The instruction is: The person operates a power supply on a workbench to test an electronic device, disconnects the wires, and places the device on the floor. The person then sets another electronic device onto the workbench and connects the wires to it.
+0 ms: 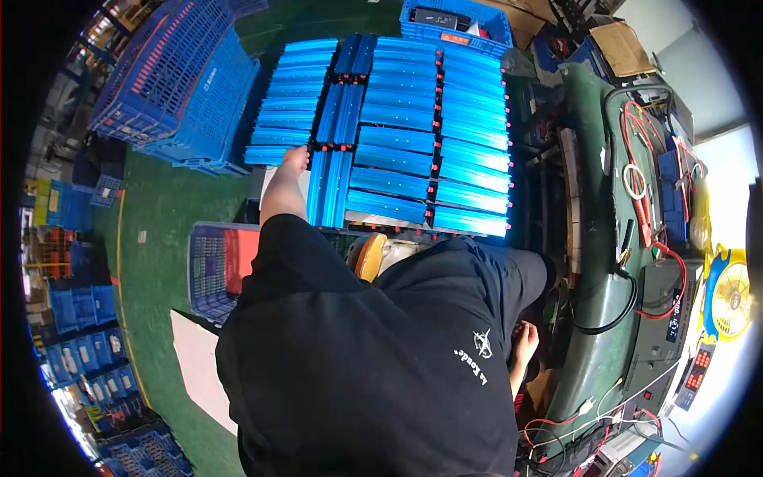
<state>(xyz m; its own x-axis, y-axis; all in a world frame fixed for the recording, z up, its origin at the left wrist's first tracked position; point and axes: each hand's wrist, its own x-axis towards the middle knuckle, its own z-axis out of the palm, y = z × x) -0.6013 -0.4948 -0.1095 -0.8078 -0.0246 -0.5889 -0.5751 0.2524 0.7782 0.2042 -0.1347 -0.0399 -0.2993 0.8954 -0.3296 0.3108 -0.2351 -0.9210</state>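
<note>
Rows of bright blue ribbed metal units (pixel 397 115) with black and red end parts lie in columns in front of me. My left hand (pixel 296 158) is at the right end of the lowest unit in the left column (pixel 274 155), its fingers bent closed around that end; the fingertips are partly hidden. Low on the right, beside my leg and the green bench, my right hand (pixel 525 342) hangs with its fingers loosely curved and a little apart, and nothing shows in it.
Stacked blue crates (pixel 183 87) stand left of the units. Another crate (pixel 213 270) with a red inside is below them. A green bench (pixel 592 238) with cables and instruments runs along the right. A blue bin (pixel 457 30) sits behind. A round stool edge (pixel 370 257) is near my lap.
</note>
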